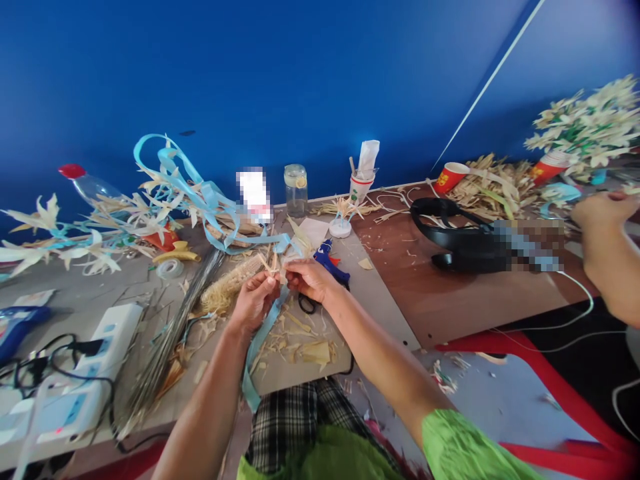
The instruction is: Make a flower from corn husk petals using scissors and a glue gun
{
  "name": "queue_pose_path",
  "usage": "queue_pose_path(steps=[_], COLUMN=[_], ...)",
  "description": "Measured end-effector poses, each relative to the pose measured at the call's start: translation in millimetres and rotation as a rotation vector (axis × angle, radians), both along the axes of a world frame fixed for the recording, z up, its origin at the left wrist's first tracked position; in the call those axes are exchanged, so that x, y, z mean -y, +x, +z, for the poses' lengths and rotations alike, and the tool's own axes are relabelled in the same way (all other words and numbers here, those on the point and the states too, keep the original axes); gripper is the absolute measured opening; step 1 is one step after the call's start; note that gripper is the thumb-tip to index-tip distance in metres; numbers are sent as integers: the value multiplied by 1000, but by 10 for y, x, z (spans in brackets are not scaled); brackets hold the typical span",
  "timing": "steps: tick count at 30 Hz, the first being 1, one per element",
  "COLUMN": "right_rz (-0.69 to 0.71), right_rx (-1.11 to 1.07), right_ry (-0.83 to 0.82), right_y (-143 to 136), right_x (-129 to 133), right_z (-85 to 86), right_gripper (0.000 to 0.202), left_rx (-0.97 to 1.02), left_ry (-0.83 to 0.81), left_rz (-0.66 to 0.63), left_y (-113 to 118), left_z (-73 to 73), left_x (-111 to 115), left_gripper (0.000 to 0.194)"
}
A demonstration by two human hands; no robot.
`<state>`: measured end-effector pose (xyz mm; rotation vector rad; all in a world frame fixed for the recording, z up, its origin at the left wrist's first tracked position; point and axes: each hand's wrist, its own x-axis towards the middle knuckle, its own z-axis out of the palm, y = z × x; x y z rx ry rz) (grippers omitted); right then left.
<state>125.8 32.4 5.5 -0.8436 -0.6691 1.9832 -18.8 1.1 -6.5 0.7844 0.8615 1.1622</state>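
Observation:
Near the middle of the table, my left hand [256,299] pinches a small pale piece of corn husk [271,264] with pointed petals sticking up. My right hand [311,280] is closed right beside it, thumb and fingertips together at the husk's right side; what exactly they grip is too small to make out. A light blue ribbon [263,343] runs down below the hands to my lap. Left of them lies a corn cob [235,283]. Just beyond my right hand sit a blue glue gun [334,265] and black-handled scissors [307,305].
A bundle of thin wires [173,333] and a power strip [107,353] with cables occupy the left. Husk flowers with blue ribbon, a glass jar [297,193] and a paper cup [361,189] line the back. Rightward are a black headset [465,243] and another person's hand [605,208].

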Motion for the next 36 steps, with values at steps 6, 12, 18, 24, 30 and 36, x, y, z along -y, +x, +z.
queue_pose_path(steps=[6, 12, 18, 24, 30, 36], right_rz=[-77, -167, -152, -158, -305, -312], right_rx=[144, 272, 382, 422, 592, 817], right_ry=[88, 171, 278, 307, 400, 551], right_y=[0, -44, -72, -59, 91, 419], right_x=[-6, -7, 27, 11, -3, 4], right_z=[-16, -44, -31, -40, 123, 275], right_gripper=[27, 24, 25, 32, 27, 26], left_rx=[-2, -27, -23, -11, -36, -6], left_ry=[-27, -82, -103, -83, -4, 44], left_rz=[33, 7, 29, 48, 79, 94], left_y=[-2, 7, -3, 2, -15, -43], left_z=[43, -22, -55, -26, 5, 25], left_x=[-5, -32, -43, -44, -41, -23], left_gripper=[26, 22, 22, 24, 32, 37])
